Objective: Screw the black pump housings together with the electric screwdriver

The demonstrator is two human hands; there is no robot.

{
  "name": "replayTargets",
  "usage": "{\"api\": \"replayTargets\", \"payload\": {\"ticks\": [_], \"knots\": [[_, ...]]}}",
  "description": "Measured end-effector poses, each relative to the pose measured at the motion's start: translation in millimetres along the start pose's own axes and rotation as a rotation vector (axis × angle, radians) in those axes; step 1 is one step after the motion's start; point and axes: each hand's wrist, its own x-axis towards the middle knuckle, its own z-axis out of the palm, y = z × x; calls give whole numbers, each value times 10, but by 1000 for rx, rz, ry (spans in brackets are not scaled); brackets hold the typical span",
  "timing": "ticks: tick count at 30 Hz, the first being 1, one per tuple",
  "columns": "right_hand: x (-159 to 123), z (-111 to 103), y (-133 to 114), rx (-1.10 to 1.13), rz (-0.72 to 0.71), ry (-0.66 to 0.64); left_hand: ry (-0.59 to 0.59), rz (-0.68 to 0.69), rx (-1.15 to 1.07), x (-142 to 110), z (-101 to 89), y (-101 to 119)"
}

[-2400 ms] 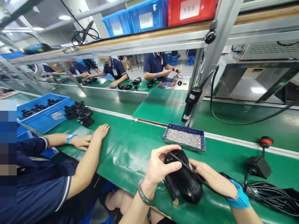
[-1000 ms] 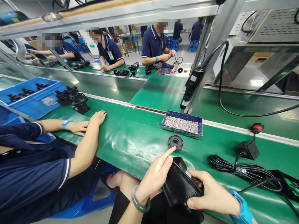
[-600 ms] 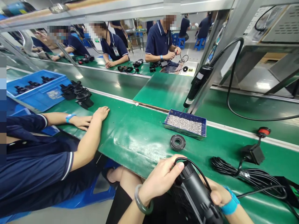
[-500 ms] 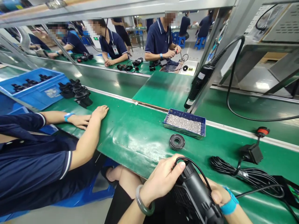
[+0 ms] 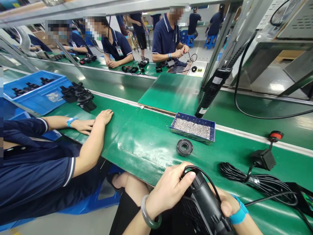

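Over the bench edge, my left hand (image 5: 171,187) and right hand (image 5: 228,204) clamp the black plastic cylindrical housing (image 5: 206,199); loosening could drop it.

Bright, with glare on the green tabletop (image 5: 137,140), edges stretched

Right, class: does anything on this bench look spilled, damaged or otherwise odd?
One thing: the green mat left of the black ring looks rippled, with glare catching uneven patches. No metal pieces appear spilled from the blue tray, and the black housing shows no damage, though the left hand and right hand hide part of it.
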Motion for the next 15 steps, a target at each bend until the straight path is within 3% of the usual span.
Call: {"api": "replayTargets", "payload": {"ticks": [6,9,12,15], "knots": [[12,23,-70,-23,-5,-58,1,26,4,-6,7,42],[-27,134,-210,-204,-17,-20,-1,45,-41,-18,-33,5],[-92,333,-356,-802,-137,255,22,86,-98,-77,-108,-77],[-135,530,-440,-1613,-424,592,74,74,-54,-175,-155,-157]]}}
